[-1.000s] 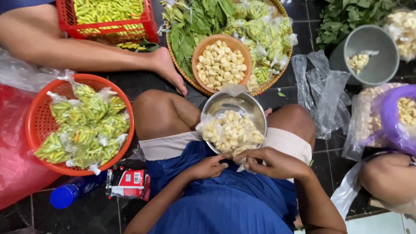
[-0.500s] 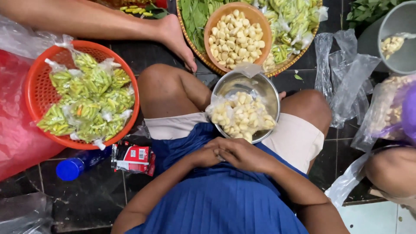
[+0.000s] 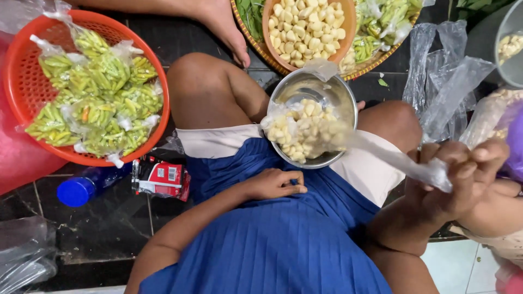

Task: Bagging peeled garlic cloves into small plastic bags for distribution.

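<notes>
A clear plastic bag of peeled garlic cloves [image 3: 299, 133] lies in a steel bowl [image 3: 332, 87] between my knees. My right hand [image 3: 463, 174] is raised at the right, shut on the bag's long twisted neck, which stretches taut from the bowl to my fist. My left hand [image 3: 272, 185] rests on my blue skirt just below the bowl. Its fingers are curled in, and I see nothing in them.
An orange basket [image 3: 16, 76] at the left holds several bags of green chillies. An orange bowl of garlic [image 3: 308, 27] sits on a woven tray of greens [image 3: 381, 60], next to another person's foot [image 3: 229, 30]. Empty clear bags [image 3: 441, 71], a blue-capped bottle [image 3: 76, 190] and a red packet [image 3: 160, 177] lie on the dark floor.
Both hands were together at the bag's mouth. My right hand has since pulled the neck out to the right, and my left hand has let go and stayed on my lap.
</notes>
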